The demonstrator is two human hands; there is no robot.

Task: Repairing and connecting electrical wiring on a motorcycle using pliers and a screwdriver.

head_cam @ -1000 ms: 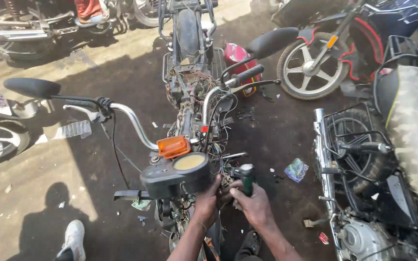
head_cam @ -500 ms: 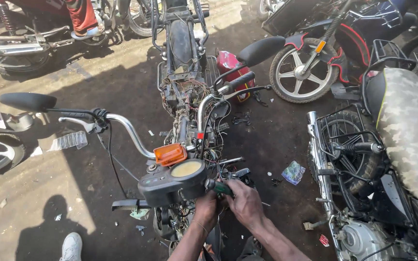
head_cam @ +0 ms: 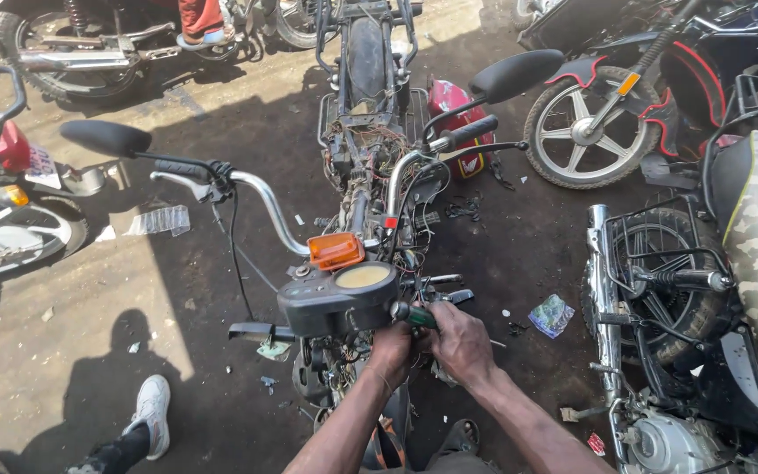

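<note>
A stripped motorcycle point(head_cam: 366, 167) stands in front of me, its wiring bare and its seat and tank gone. Its dark instrument housing point(head_cam: 339, 298) with a round dial and an orange turn signal point(head_cam: 335, 250) sits just above my hands. My right hand point(head_cam: 460, 341) is shut on a green-handled screwdriver point(head_cam: 414, 314), whose tip points left into the side of the housing. My left hand point(head_cam: 391, 349) grips under the housing among the wires; what it holds is hidden.
The chrome handlebar point(head_cam: 256, 197) with mirrors spreads left and right. Other motorcycles stand close at right point(head_cam: 704, 298), far right point(head_cam: 598, 123) and left point(head_cam: 2, 202). A red tank point(head_cam: 451, 110) lies on the oily ground. Another person's white shoe point(head_cam: 149, 412) is at lower left.
My right hand has tipped the screwdriver from upright to level and brought it against the housing. The camera has drawn closer and shifted.
</note>
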